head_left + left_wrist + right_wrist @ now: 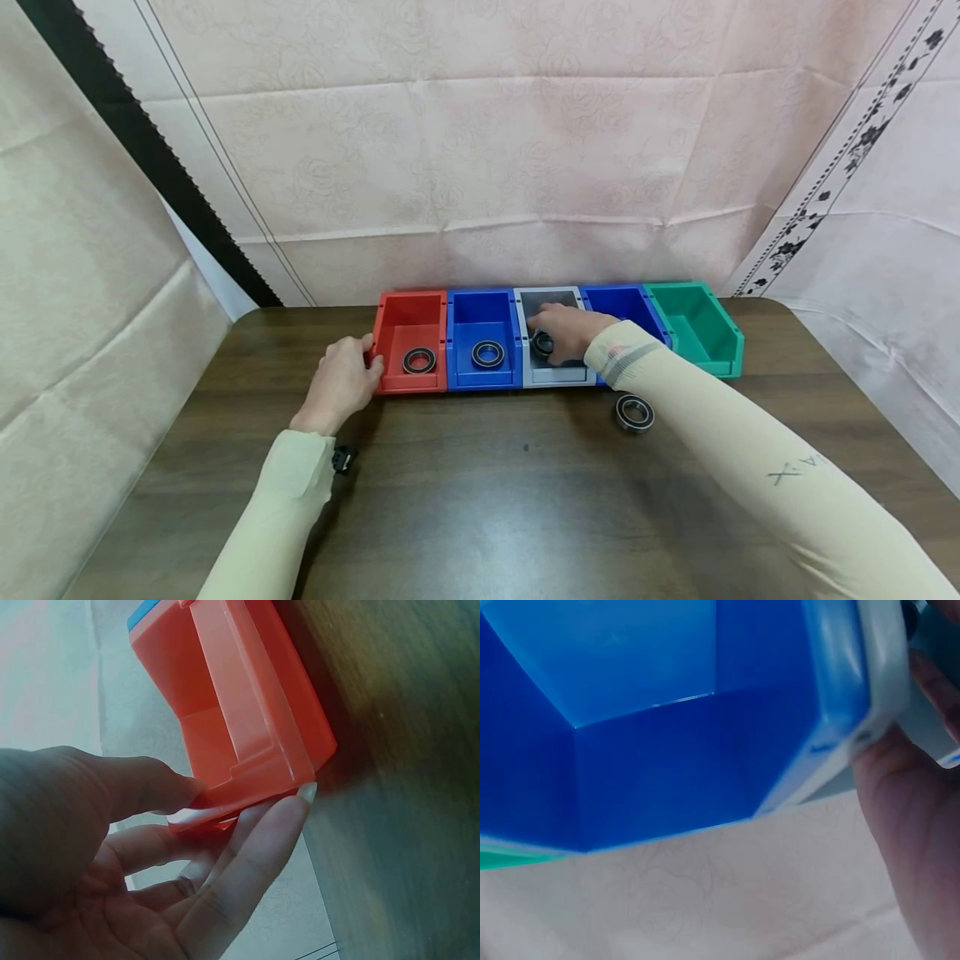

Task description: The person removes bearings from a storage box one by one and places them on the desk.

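Note:
My left hand (341, 379) grips the side wall of the red bin (247, 720), thumb on the inner side and fingers outside. Inside that bin lies a ball bearing (419, 361), and a second bearing (488, 354) lies in the blue bin (484, 317) beside it. My right hand (567, 331) reaches down into the grey bin (557, 377), its fingers around a dark bearing (542, 343). In the right wrist view, the right thumb (900, 780) is close against the grey rim. Another bearing (634, 413) sits on the table in front of the bins, below the right forearm.
A second blue bin (618, 305) and a green bin (697, 325) continue the row to the right. The row stands near the back of the wooden table (465, 492). Patterned cloth (487, 167) hangs behind it, with more cloth at both sides.

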The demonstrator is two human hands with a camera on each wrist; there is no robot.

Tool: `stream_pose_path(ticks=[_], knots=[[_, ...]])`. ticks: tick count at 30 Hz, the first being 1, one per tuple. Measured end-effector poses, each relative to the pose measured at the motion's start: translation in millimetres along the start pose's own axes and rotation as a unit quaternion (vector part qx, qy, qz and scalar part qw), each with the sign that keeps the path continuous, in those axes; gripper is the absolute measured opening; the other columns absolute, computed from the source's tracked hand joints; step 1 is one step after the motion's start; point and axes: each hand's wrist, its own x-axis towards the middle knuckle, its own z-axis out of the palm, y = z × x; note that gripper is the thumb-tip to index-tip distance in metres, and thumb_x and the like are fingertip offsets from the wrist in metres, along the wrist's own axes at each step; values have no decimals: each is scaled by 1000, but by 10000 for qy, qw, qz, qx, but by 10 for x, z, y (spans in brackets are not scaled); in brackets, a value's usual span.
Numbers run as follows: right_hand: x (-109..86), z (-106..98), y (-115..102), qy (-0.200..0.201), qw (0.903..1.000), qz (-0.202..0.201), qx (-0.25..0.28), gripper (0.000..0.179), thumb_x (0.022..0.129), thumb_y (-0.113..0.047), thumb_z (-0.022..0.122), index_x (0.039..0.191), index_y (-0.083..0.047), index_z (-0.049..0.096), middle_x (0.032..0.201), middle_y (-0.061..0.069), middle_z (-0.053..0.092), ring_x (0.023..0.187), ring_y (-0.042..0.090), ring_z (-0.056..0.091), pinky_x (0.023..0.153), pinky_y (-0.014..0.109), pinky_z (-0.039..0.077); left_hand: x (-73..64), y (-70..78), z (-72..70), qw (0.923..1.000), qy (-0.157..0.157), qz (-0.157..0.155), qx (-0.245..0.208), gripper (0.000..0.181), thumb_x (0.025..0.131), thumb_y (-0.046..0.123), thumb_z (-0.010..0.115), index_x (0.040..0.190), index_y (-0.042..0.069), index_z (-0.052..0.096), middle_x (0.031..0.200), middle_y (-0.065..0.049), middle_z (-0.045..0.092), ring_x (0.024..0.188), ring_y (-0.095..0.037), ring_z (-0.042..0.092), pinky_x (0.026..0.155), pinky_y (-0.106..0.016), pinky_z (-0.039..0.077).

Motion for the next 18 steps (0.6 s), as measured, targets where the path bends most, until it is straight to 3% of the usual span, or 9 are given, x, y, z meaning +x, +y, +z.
stream_pose_path(ticks=[11, 18], knots=[[50, 72, -32, 11, 9999, 45, -160, 61, 94, -6, 81, 150, -1, 58, 148, 23, 57, 133, 36, 59, 113, 51, 50, -11, -4, -4, 10000, 55, 22, 2, 38, 106, 11, 62, 139, -8, 60, 108, -22, 67, 80, -28, 64, 71, -33, 61], [50, 104, -20, 108, 9998, -10, -183, 51, 93, -5, 82, 141, -2, 64, 142, 22, 62, 128, 35, 62, 109, 50, 53, -6, 7, 9, 9999, -16, -134, -61, 37, 107, 12, 62, 139, -7, 60, 105, -21, 66, 77, -27, 64, 67, -31, 59]])
